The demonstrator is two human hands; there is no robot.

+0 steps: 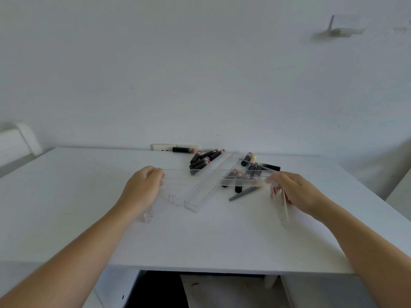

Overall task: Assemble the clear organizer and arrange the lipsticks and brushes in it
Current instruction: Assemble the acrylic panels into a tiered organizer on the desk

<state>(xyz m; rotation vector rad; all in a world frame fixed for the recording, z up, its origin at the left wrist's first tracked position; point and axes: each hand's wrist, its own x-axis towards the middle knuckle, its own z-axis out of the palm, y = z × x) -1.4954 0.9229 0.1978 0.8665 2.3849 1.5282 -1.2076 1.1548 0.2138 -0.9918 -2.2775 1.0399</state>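
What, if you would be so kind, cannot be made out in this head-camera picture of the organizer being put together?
- Left hand: its fingertips curl out of sight, so the exact hold on the clear organizer panel is hidden.
- Right hand: motion blur smears its fingers and the clear piece below.
- Lipsticks: too small to count; some sit behind the panel.
- How the clear parts join: transparent edges vanish against the white table.
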